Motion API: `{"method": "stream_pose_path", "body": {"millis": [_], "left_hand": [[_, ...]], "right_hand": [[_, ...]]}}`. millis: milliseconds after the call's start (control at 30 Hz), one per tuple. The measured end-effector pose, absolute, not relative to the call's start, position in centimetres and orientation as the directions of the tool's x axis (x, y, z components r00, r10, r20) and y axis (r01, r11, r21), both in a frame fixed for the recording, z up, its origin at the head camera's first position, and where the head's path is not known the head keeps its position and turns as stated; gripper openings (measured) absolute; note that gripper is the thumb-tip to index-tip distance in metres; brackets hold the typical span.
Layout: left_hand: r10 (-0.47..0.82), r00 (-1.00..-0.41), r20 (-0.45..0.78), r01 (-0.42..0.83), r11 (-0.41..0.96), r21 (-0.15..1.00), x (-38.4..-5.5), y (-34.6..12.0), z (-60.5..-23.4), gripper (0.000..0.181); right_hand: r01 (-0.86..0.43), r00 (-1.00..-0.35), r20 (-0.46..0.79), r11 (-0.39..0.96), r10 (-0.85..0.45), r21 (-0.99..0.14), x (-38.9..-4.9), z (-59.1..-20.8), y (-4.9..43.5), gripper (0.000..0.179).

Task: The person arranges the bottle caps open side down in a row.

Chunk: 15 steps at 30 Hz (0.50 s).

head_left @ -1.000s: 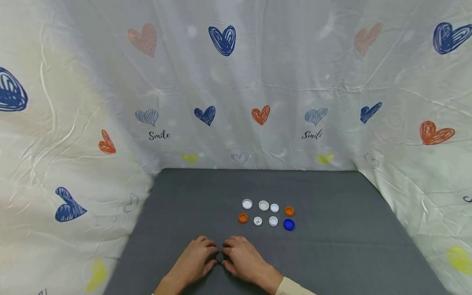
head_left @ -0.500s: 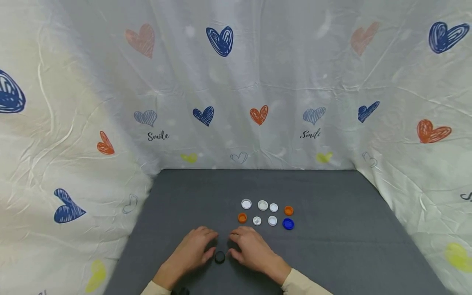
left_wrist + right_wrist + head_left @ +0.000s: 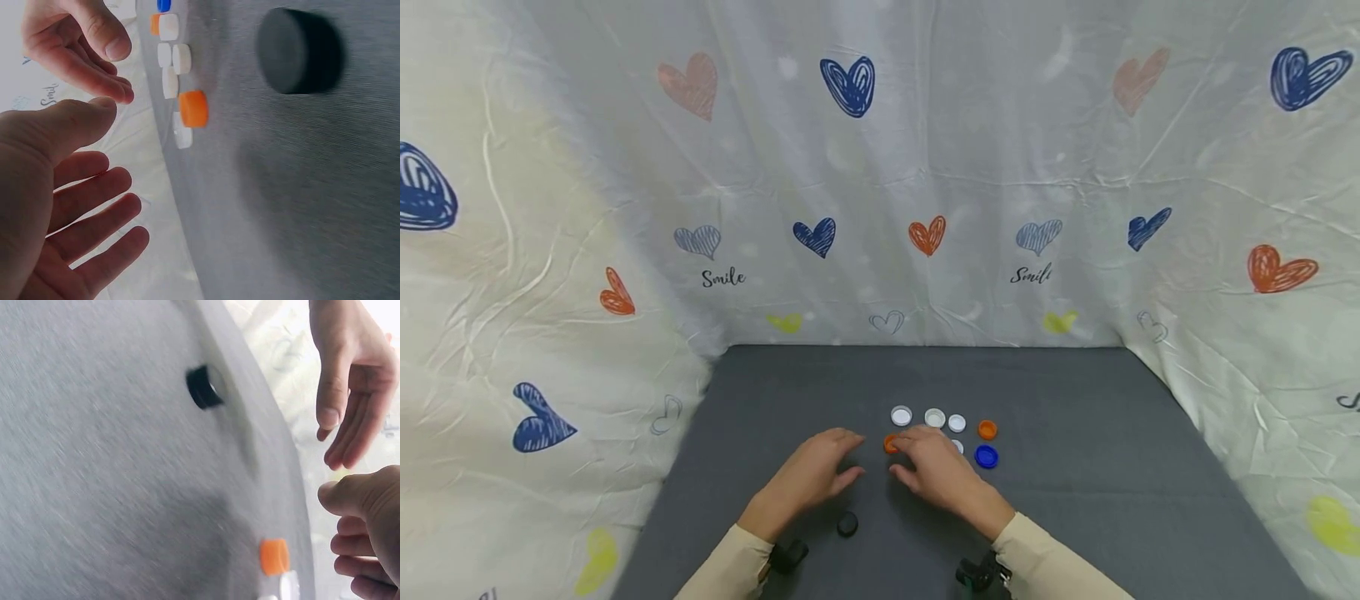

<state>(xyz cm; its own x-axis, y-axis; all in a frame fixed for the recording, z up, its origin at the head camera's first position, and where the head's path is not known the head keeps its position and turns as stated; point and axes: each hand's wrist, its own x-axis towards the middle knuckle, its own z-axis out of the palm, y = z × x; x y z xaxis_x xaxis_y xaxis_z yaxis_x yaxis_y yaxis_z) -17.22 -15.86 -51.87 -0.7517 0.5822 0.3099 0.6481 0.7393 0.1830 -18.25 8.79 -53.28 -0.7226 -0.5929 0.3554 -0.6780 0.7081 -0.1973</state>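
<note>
A black bottle cap (image 3: 847, 524) lies on the grey tabletop, nearer to me than both hands; it shows large in the left wrist view. My left hand (image 3: 812, 477) is held above the table beyond the cap, thumb and fingers spread with nothing between them. To its right my right hand (image 3: 942, 468) hovers, fingers loosely bent and holding nothing. In the head view it overlaps the near row of caps, partly covering an orange cap (image 3: 890, 444) and a white cap (image 3: 958, 447) and hiding another white one. Both wrist views show a gap between the two hands.
Behind the right hand stand white caps, among them one at the left end (image 3: 901, 416). A second orange cap (image 3: 987, 429) and a blue cap (image 3: 987, 457) lie to the right. A curtain (image 3: 880, 183) printed with hearts hangs round the grey table (image 3: 1075, 533).
Both hands have come away from the black cap, lifting and moving forward; the right hand has also moved right, over the near caps. The black cap stays on the table.
</note>
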Motion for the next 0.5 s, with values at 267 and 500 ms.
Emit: {"method": "stream_pose_path", "body": {"millis": [267,500], "left_hand": [[0.585,-0.758,0.287,0.639,0.755,0.148,-18.8,-14.2,-51.2,0.046],[0.578,-0.771,0.268,0.629,0.758,0.173,-19.9,-13.3,-51.6,0.046]], "right_hand": [[-0.638,-0.741,0.396,0.753,-0.542,-0.164,-19.5,-52.2,9.6,0.033],[-0.618,-0.763,0.372,0.767,-0.530,-0.175,-20.2,-52.2,9.8,0.029]]}}
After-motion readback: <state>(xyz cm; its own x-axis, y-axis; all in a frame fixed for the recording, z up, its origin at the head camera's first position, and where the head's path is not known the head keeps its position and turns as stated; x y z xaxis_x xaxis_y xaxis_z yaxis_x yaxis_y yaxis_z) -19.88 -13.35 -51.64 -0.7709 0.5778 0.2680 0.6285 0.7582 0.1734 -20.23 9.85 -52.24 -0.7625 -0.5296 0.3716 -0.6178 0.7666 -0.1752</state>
